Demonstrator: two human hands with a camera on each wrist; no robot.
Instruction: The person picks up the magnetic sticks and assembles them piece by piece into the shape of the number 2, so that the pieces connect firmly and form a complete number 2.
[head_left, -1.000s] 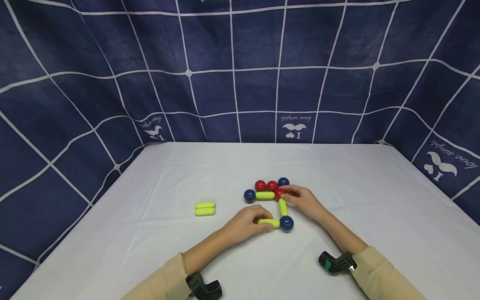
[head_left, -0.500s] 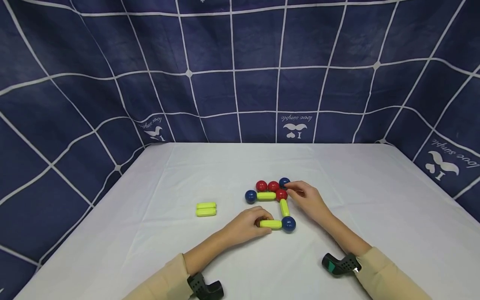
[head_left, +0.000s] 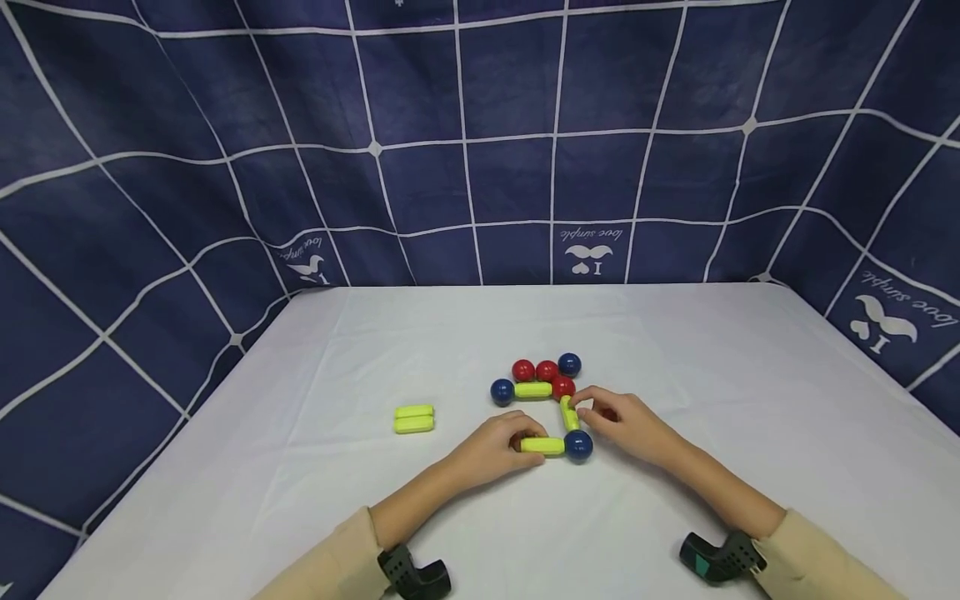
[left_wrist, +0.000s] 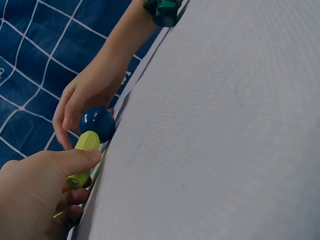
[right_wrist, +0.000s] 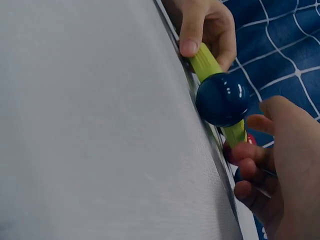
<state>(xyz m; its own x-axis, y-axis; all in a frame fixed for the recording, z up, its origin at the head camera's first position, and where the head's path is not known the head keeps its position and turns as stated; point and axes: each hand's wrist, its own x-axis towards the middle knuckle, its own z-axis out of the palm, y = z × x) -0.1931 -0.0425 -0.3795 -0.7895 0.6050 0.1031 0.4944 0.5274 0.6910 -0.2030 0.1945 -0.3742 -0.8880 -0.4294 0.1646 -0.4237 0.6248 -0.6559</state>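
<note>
My left hand [head_left: 491, 446] pinches a short yellow-green rod [head_left: 543, 447] between thumb and fingers. A glossy blue ball [head_left: 578, 446] sits on that rod's right end. From this ball a second yellow-green rod [head_left: 569, 414] runs back to a red ball [head_left: 563, 387]. Another yellow-green rod [head_left: 532, 390] joins the red ball to a blue ball [head_left: 502, 392] on the left. My right hand [head_left: 630, 425] is beside the second rod, its loosely bent fingertips overlapping the rod in the head view. In the right wrist view, its thumb stands apart from the second rod [right_wrist: 234, 134].
Two loose red balls, one [head_left: 523, 371] left of the other [head_left: 547, 371], lie behind the joined pieces, with a blue ball [head_left: 569, 364] at their right. Two yellow-green rods [head_left: 414, 418] lie side by side at left. A dark blue checked curtain [head_left: 510, 183] surrounds the white tabletop [head_left: 450, 333].
My right hand has gone from the red ball, past the rear blue ball, back toward me to the second rod. The left hand keeps its grip on the front rod, almost unmoved.
</note>
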